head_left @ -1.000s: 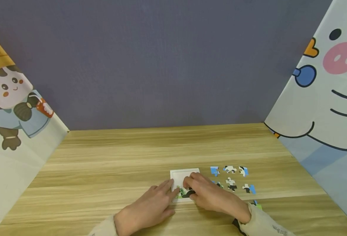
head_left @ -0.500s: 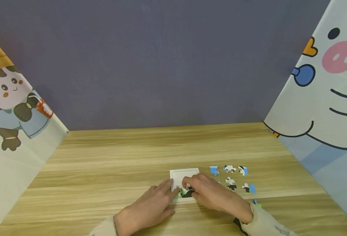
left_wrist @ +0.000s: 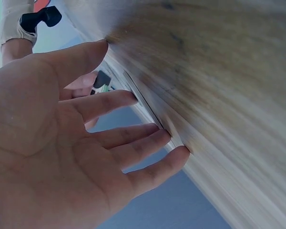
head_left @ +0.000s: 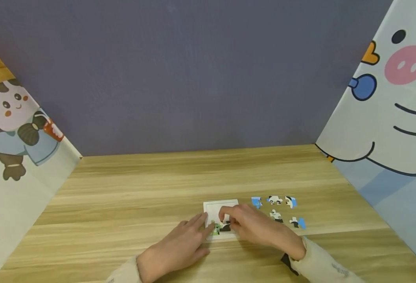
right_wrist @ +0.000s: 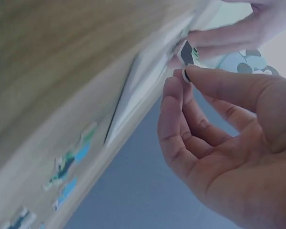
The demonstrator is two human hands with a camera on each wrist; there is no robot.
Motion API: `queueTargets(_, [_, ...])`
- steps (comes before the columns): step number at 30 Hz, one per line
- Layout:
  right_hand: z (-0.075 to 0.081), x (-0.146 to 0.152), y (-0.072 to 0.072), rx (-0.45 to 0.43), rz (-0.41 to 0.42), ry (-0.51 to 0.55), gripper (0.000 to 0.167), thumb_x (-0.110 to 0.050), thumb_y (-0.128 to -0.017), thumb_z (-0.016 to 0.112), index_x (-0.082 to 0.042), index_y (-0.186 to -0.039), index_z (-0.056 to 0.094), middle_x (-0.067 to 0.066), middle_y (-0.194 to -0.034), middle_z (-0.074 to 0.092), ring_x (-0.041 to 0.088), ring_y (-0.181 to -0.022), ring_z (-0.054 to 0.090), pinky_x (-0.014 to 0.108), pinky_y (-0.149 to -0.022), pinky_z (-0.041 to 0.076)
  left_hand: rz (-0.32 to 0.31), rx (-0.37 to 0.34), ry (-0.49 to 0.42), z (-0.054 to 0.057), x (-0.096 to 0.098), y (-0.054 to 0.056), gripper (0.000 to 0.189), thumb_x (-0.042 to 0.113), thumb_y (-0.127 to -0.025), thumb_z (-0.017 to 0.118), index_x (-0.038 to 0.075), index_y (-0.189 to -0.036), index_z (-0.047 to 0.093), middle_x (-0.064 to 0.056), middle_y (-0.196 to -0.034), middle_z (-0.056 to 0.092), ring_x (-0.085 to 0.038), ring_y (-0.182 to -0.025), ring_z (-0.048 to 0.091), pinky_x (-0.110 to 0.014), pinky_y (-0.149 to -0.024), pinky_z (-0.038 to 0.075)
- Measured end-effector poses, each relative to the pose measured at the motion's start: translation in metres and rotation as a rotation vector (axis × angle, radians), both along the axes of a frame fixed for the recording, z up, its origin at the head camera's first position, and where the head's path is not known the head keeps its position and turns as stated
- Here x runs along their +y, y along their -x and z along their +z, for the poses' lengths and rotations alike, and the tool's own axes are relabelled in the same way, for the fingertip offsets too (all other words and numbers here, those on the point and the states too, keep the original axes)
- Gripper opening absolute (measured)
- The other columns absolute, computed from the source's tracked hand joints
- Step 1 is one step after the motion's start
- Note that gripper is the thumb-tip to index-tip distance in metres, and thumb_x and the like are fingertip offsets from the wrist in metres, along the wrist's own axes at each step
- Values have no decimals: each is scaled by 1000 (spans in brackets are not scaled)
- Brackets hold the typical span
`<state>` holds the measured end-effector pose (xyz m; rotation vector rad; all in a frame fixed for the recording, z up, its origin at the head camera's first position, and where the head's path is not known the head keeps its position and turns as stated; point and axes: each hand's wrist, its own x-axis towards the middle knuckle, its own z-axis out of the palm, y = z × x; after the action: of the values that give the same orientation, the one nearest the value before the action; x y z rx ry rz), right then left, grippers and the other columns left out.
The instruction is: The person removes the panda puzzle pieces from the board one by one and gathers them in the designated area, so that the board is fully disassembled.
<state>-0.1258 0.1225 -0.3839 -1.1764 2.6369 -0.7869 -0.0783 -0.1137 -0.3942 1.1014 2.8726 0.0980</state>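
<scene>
A small white puzzle tray (head_left: 220, 202) lies on the wooden table with a few picture pieces along its near side. My left hand (head_left: 181, 245) rests on its left edge, fingers extended, index fingertip at the green puzzle piece (head_left: 216, 229). Over the right side of the tray, my right hand (head_left: 259, 226) pinches a small puzzle piece (right_wrist: 186, 75) between thumb and index finger; the fingers hide most of it. Just beyond those fingertips, the right wrist view shows a black-and-green piece (right_wrist: 187, 52). A black puzzle section (head_left: 225, 226) shows beside the right fingers in the head view.
Right of the tray lie several loose puzzle pieces, among them a panda-face piece (head_left: 274, 200), a blue piece (head_left: 256, 202) and a black-and-white one (head_left: 275, 215). My right forearm covers part of that area. A dark grey wall (head_left: 194, 78) stands at the back.
My right hand has shifted slightly right over the tray, its fingers still pinching. The right sleeve now covers the green piece near it. The left hand has stayed in place.
</scene>
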Motion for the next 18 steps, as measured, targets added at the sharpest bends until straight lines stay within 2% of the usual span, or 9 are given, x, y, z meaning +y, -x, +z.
queueTargets(7, [7, 12, 1, 1, -12, 41, 28, 7, -89, 62, -16, -105, 64, -3, -77, 66, -1, -62, 52, 20, -57, 47, 11, -24, 7, 1, 0, 0, 61, 42, -94, 66, 13, -146, 52, -20, -153, 40, -34, -138, 43, -53, -99, 48])
queueTargets(12, [12, 34, 0, -13, -40, 62, 28, 5, -91, 63, -17, -108, 64, -6, -77, 64, 0, -63, 52, 22, -58, 48, 5, -43, -5, -1, -1, 1, 61, 40, -94, 67, 13, -146, 51, -21, -153, 40, -35, -138, 43, -54, -98, 49])
queueTargets(18, [18, 63, 0, -39, -92, 79, 30, 3, -92, 64, -16, -115, 65, -6, -85, 66, 2, -72, 58, 24, -61, 50, -13, -23, -12, -1, -2, 1, 61, 39, -94, 67, 12, -146, 51, -22, -152, 41, -36, -137, 45, -53, -96, 50])
